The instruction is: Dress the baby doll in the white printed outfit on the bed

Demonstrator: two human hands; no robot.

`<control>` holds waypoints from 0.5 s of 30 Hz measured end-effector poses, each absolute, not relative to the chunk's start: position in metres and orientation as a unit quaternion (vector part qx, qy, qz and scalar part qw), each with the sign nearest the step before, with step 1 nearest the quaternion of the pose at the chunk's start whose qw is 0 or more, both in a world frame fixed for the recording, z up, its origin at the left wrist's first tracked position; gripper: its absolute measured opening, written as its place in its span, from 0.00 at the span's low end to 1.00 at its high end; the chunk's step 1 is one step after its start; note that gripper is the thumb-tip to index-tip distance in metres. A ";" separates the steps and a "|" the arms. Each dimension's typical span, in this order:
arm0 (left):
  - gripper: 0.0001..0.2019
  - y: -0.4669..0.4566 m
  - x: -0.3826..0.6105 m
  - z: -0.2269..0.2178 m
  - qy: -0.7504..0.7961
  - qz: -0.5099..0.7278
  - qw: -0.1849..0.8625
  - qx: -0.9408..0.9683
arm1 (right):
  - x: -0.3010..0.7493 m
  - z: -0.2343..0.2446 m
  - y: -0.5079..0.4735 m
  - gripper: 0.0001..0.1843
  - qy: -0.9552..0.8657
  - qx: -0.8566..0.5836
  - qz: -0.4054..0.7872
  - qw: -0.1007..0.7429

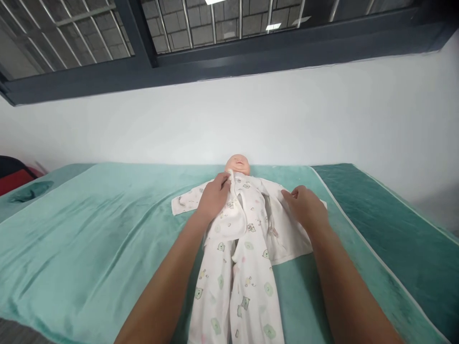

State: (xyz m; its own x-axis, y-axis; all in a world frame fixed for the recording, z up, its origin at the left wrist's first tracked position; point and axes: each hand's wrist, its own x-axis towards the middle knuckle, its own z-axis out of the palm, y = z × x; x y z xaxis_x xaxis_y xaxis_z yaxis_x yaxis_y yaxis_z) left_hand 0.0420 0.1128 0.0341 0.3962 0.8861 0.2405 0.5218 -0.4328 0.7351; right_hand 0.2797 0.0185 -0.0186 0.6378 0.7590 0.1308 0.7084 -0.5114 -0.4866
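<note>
Doll [238, 165] lies supine at the far edge of the bed [89, 224], mid-width, head to the wall. Only the head shows; the rest is under a white printed suit [247, 286]. Left to right: a flat sleeve [184, 203] lies spread on the bed. The left hand [214, 196] pinches the top edge of the folded flap [233, 217] at the doll's neck, the flap laid across the chest. The right hand [304, 206] lies palm-down on the open flap [287, 241], fingers loose, gripping nothing that I can see. Judged step: closing the suit front, one side over, the other not yet. Next move calls for taking the open flap by its edge and drawing it across without shifting the first. Suit: thin, limp, wrinkled, small green print; legs run straight toward the near edge.
</note>
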 end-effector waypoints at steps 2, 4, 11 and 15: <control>0.17 0.114 0.051 0.042 0.415 0.309 0.305 0.800 | 0.284 -0.016 0.014 0.24 -0.428 -0.873 0.096 0.214; 0.16 0.114 0.054 0.047 0.382 0.333 0.341 0.792 | 0.284 -0.015 0.012 0.26 -0.453 -0.860 0.130 0.198; 0.13 0.124 0.027 0.018 0.377 0.471 0.410 0.684 | 0.286 -0.013 0.012 0.23 -0.527 -0.775 0.215 0.274; 0.14 0.130 0.021 0.008 0.401 0.431 0.413 0.694 | 0.289 -0.005 0.002 0.22 -0.486 -0.693 0.364 0.389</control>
